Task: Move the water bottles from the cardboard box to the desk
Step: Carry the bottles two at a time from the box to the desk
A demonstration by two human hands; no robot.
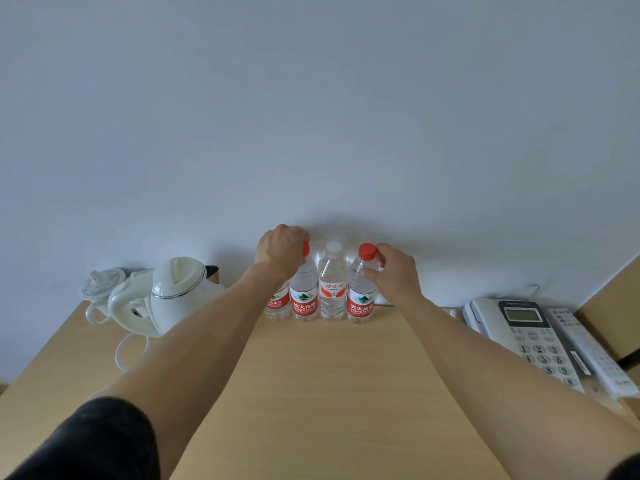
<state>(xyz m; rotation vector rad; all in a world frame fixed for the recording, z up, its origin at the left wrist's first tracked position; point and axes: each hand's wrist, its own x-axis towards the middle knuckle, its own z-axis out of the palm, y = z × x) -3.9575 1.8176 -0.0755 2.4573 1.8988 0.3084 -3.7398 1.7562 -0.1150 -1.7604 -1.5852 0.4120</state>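
Several water bottles stand upright in a row on the wooden desk [332, 393], against the wall. My left hand [282, 252] curls over the top of the leftmost red-label bottle [277, 304] and hides its cap. Beside it stands a second red-label bottle [304, 303], whose red cap peeks out at my knuckles. Then comes a white-capped bottle [333, 292]. My right hand [393, 271] grips the shoulder of the rightmost red-capped bottle [361, 303], just under its cap. The cardboard box is out of view.
A white electric kettle [173, 292] with its cord and a white kettle base [102, 284] sit at the desk's back left. A desk phone [526, 337] and a remote control [592, 351] lie at the right. The wall is directly behind the bottles.
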